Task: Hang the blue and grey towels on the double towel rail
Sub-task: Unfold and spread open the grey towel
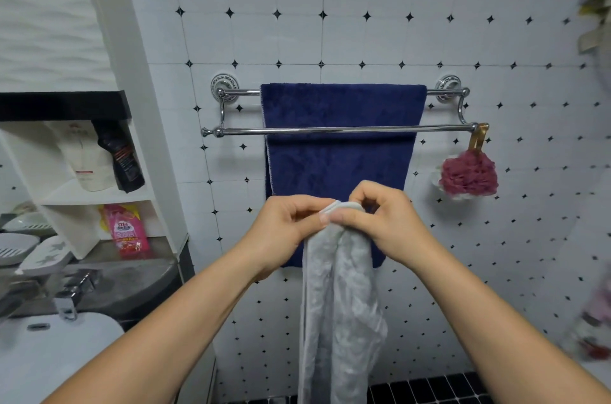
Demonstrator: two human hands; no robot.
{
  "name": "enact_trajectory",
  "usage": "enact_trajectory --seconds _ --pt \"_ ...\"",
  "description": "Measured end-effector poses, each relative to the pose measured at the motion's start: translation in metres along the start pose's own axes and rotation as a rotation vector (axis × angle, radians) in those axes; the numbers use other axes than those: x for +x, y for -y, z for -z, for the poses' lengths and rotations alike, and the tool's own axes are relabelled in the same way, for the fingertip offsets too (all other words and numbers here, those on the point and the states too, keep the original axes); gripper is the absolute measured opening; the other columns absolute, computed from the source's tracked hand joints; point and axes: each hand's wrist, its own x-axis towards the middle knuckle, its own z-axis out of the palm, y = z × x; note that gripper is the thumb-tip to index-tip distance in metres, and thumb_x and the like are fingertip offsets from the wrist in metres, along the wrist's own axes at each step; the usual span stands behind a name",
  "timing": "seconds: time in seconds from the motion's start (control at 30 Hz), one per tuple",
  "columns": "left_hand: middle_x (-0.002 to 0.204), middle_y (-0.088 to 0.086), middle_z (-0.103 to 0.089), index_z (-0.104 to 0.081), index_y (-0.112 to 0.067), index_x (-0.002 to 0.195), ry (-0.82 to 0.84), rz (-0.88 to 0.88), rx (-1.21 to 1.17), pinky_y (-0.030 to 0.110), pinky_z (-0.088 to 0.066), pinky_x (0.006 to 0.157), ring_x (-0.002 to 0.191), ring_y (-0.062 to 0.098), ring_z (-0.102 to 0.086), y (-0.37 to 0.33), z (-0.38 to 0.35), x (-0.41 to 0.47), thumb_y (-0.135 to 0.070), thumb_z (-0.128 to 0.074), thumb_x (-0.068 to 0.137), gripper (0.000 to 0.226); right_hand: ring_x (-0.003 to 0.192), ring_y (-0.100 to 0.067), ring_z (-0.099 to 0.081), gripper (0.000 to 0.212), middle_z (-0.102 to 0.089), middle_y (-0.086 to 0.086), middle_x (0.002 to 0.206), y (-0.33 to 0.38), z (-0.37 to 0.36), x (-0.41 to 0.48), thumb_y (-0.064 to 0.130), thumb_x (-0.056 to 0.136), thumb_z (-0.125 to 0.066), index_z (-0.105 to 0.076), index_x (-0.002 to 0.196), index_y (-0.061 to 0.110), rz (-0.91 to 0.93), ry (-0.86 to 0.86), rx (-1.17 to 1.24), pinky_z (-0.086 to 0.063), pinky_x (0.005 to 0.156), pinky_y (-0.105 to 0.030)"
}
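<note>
A chrome double towel rail (241, 130) is fixed to the tiled wall. The dark blue towel (340, 165) hangs over its back bar, behind the front bar, which is bare. Below and in front of the rail I hold the grey towel (340, 304) bunched up by its top edge. My left hand (287, 228) and my right hand (380, 218) pinch that edge side by side, fingers touching. The rest of the grey towel dangles straight down past the frame's bottom.
A maroon bath sponge (469, 175) hangs from the front bar's right end. At left stand white shelves (99, 195) with bottles and a pink refill pouch (127, 231). Soap dishes, a tap (71, 297) and a white basin (49, 354) lie lower left.
</note>
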Motion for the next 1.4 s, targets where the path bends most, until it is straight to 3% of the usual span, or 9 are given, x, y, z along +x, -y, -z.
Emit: enact_trajectory --seconds 0.3,0.47,0.57,0.77,0.93,1.1,1.23,1.33,1.4 --pt "0.095 0.009 -0.077 -0.076 -0.009 0.097 -0.046 -0.015 0.015 0.025 -0.056 0.076 0.090 0.021 -0.073 -0.005 0.005 0.003 0.000 -0.072 0.081 0.019 0.058 -0.004 -0.048 0.034 -0.056 0.011 0.060 0.007 -0.004 0.009 0.054 0.071 -0.075 -0.056 0.068 0.027 0.059 0.035 0.057 -0.041 0.055 -0.022" --pt "0.080 0.006 -0.075 -0.077 -0.013 0.085 -0.106 0.036 -0.071 0.026 -0.054 0.065 0.072 0.016 -0.069 -0.014 0.029 0.013 -0.002 -0.065 0.086 0.016 0.073 -0.018 -0.069 0.020 -0.073 0.000 0.079 -0.011 -0.004 -0.003 0.037 0.074 -0.083 -0.069 0.082 0.024 -0.089 0.475 0.251 -0.054 0.065 -0.030" --pt "0.072 0.000 -0.073 -0.075 -0.018 0.080 -0.206 0.061 -0.081 0.023 -0.049 0.059 0.063 0.013 -0.065 -0.019 0.052 0.020 -0.004 -0.057 0.092 0.026 0.085 -0.022 -0.073 0.028 -0.077 -0.005 0.092 -0.037 0.002 -0.018 0.036 0.074 -0.083 -0.074 0.092 0.017 -0.222 0.687 -0.040 -0.057 0.082 -0.039" --pt "0.069 0.000 -0.073 -0.068 -0.010 0.090 -0.454 0.068 -0.141 0.022 -0.055 0.061 0.063 0.012 -0.067 -0.018 0.105 0.023 -0.005 -0.055 0.095 0.015 0.073 0.005 -0.058 0.017 -0.071 0.020 0.067 -0.085 0.035 -0.021 0.021 0.072 -0.056 -0.070 0.069 0.028 -0.404 0.869 -0.836 -0.049 0.071 -0.025" --pt "0.072 0.001 -0.072 -0.065 -0.008 0.094 -0.409 0.071 -0.155 0.023 -0.056 0.062 0.066 0.013 -0.067 -0.022 0.124 0.017 -0.004 -0.050 0.097 0.016 0.081 -0.007 -0.067 0.007 -0.074 0.009 0.083 -0.097 0.049 -0.014 0.032 0.072 -0.066 -0.070 0.078 0.034 -0.391 0.505 -0.516 -0.056 0.081 -0.032" --pt "0.070 -0.001 -0.069 -0.063 -0.011 0.089 -0.266 0.025 -0.181 0.020 -0.055 0.063 0.062 0.009 -0.064 -0.034 0.104 0.020 -0.004 -0.053 0.092 0.012 0.078 0.003 -0.061 0.057 -0.065 0.016 0.102 -0.071 -0.042 0.001 0.066 0.061 -0.073 -0.060 0.112 0.045 -0.296 0.372 -0.120 -0.048 0.075 -0.019" --pt "0.074 0.002 -0.069 -0.069 -0.015 0.084 -0.177 0.000 -0.248 0.024 -0.055 0.067 0.065 0.013 -0.064 -0.043 0.108 0.016 -0.011 -0.059 0.081 0.010 0.111 -0.013 -0.056 0.077 -0.049 0.011 0.130 -0.072 -0.102 0.014 0.061 0.078 -0.066 -0.036 0.144 0.037 -0.349 0.346 -0.154 -0.046 0.091 -0.032" --pt "0.074 0.001 -0.070 -0.073 -0.019 0.081 -0.131 0.000 -0.259 0.024 -0.056 0.066 0.064 0.012 -0.065 -0.042 0.113 0.011 -0.012 -0.061 0.081 0.014 0.113 -0.018 -0.054 0.058 -0.051 0.005 0.125 -0.077 -0.123 0.022 0.051 0.088 -0.060 -0.042 0.139 0.031 -0.399 0.285 -0.169 -0.043 0.087 -0.034" --pt "0.075 0.001 -0.072 -0.075 -0.021 0.079 -0.145 0.001 -0.242 0.024 -0.057 0.066 0.065 0.012 -0.068 -0.041 0.117 0.008 -0.013 -0.062 0.080 0.016 0.090 -0.017 -0.057 0.018 -0.059 0.006 0.099 -0.083 -0.128 0.022 0.039 0.091 -0.059 -0.058 0.106 0.029 -0.409 0.306 -0.218 -0.046 0.075 -0.036"
